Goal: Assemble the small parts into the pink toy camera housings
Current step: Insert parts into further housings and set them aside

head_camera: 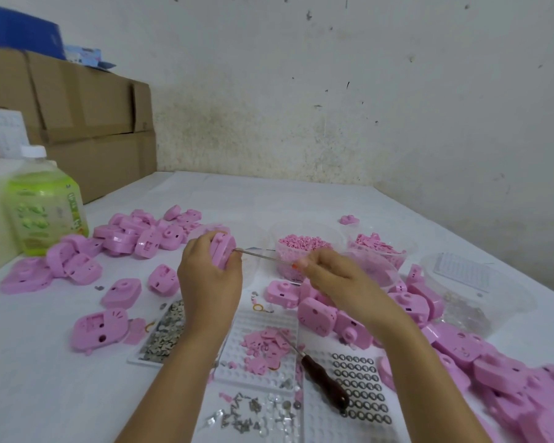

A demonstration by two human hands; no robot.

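Reaching forward from the near edge, both my bare forearms stretch over the white worktop [61,378]. Under them lies a white studded plastic tray [263,318] heaped with flat pink plastic pieces [266,343]. Beside it, a dark wooden-handled screwdriver [325,380] rests slantwise against rows of small black rings [362,388].

Further out, my left hand [210,276] is raised with its fingers curled tight round a smooth pink moulded toy camera housing [223,251], held on edge above the worktop. My right hand [336,279] pinches the end of a thin metal rod [263,257]. The rod's tip touches the housing's side.

Beyond stands a clear plastic tub of pink granules [304,244]. Loose pink housings are piled at left [147,233] and right [480,356]. Behind them are a green-labelled bottle [45,209] and brown cardboard boxes [87,107].
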